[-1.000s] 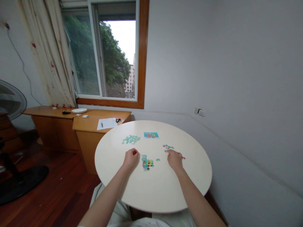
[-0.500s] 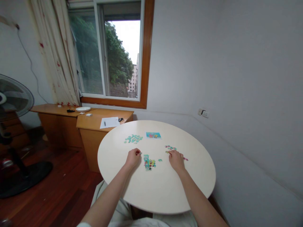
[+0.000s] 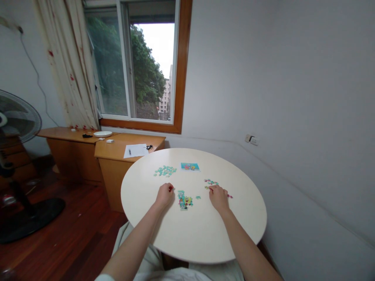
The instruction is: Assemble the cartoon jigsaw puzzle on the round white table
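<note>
My left hand point(image 3: 165, 195) is closed in a pinch to the left of the partly joined jigsaw point(image 3: 183, 200), with a small puzzle piece point(image 3: 174, 189) just showing at its fingertips. Cartoon figures in teal and yellow appear on the joined section. One loose teal piece point(image 3: 198, 197) lies between it and my right hand point(image 3: 218, 197). That hand is lowered over loose pieces on the right, fingers somewhat apart. Its index fingertip touches or nearly touches a yellowish piece point(image 3: 206, 187). Pink pieces point(image 3: 230, 196) stick out past its other side; those beneath the palm are hidden.
On the round white table point(image 3: 199, 238), a heap of teal pieces point(image 3: 165, 171) lies at the back left. Beside it is a picture card point(image 3: 190, 167). More mixed pieces point(image 3: 211, 182) form a row beyond my right hand. Wooden cabinets point(image 3: 131, 152) and a fan point(image 3: 17, 121) stand left.
Both hands stay almost where they were, and the pieces on the table keep their places. The view has shifted very slightly.
</note>
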Tool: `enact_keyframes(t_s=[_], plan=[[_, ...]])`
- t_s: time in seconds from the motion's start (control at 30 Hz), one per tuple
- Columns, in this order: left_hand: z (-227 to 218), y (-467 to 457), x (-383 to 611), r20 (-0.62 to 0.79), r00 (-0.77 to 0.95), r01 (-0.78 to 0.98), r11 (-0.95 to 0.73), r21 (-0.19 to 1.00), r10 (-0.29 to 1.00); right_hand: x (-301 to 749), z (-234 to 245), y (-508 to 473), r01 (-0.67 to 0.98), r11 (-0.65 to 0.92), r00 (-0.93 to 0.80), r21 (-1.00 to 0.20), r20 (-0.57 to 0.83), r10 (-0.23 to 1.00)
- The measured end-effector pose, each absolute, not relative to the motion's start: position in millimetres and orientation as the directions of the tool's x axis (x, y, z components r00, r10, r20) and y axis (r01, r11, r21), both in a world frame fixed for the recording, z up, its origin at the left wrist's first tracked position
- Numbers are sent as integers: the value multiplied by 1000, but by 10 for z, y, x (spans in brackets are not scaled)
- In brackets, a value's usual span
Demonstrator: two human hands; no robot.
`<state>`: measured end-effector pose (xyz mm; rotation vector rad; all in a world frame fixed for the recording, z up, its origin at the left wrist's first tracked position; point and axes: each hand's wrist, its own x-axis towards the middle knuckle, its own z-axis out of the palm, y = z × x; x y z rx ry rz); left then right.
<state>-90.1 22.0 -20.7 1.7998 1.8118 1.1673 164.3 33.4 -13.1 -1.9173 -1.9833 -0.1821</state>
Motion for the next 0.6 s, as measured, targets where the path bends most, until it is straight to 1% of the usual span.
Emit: enact_keyframes(t_s=[0.27,0.43,0.6], plan=[[-291,288,-932,305,-149,680,-126,722,941,1643,-134,332,976,58,21,-209,358,933],[-292,291,-938,306,-164,660,-126,741,938,1645,-140,334,977,49,27,-206,352,936],[-270,282,-937,298,-176,674,-106,731,938,1644,-148,337,974,54,30,-222,360,932]])
